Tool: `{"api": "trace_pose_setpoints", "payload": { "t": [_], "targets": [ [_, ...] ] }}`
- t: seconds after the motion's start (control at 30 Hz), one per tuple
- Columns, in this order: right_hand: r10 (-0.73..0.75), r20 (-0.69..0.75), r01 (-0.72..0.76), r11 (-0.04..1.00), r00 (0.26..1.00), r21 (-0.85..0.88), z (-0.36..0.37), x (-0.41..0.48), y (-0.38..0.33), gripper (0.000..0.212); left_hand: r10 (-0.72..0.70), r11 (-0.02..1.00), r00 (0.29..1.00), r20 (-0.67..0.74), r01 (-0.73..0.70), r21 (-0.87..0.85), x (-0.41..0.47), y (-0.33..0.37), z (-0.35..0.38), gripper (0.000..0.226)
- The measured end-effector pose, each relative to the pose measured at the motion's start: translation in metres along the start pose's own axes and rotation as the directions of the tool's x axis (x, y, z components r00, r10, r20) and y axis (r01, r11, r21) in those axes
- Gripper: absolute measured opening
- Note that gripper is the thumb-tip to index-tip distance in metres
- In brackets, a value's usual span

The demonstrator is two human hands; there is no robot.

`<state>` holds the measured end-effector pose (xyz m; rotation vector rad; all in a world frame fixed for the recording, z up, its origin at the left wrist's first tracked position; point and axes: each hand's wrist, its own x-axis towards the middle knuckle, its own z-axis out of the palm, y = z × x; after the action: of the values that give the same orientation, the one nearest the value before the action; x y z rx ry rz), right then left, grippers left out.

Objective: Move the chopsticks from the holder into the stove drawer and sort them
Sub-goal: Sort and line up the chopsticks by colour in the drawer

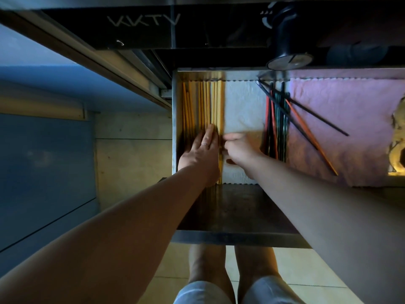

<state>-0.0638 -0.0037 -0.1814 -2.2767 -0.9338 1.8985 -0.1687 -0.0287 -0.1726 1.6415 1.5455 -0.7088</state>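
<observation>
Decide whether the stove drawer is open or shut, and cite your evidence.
Open: the drawer is pulled out, its lined floor exposed, with yellow chopsticks lying inside under the left hand.

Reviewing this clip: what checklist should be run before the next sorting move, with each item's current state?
1. Drawer pulled open: ok.
2. Yellow chopsticks parallel along the left wall: ok.
3. Left hand flat on them: ok.
4. Right hand pinching a stick: cannot tell, blurred.
5. Dark chopsticks aligned: not ok; a black chopstick and an orange chopstick slant across the pink cloth.
</observation>
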Motion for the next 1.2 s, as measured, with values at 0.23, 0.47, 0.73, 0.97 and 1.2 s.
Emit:
{"api": "trace_pose_setpoints", "payload": {
  "t": [0.23,0.47,0.73,0.97,1.2],
  "targets": [
    [-0.039,-0.101,0.038,0.999,0.994,-0.014,-0.007,0.003,0.007,0.035,0.022,1.0,1.0,-0.001,-0.022,0.02,0.002,0.003,0.007,0.091],
    [-0.073,-0.082,0.071,0.997,0.994,-0.02,-0.008,0.001,0.003,0.034,-0.019,1.0,0.999,0.026,0.02,-0.001,0.001,0.002,0.003,0.091],
    [-0.069,-0.022,0.068,0.997,0.997,-0.045,-0.005,0.002,0.0,0.04,-0.217,0.954,0.975,0.04,0.221,-0.203,-0.002,0.006,-0.009,0.092],
    [-0.012,0.004,0.011,1.0,1.0,0.018,-0.008,0.003,0.004,0.041,-0.326,0.864,0.944,0.05,0.319,-0.388,0.002,0.014,-0.021,0.078],
    [0.033,-0.013,-0.033,0.999,0.999,0.003,-0.005,0.003,0.003,0.043,-0.351,0.834,0.936,0.011,0.318,-0.452,0.004,0.016,-0.028,0.071]
  ]
}}
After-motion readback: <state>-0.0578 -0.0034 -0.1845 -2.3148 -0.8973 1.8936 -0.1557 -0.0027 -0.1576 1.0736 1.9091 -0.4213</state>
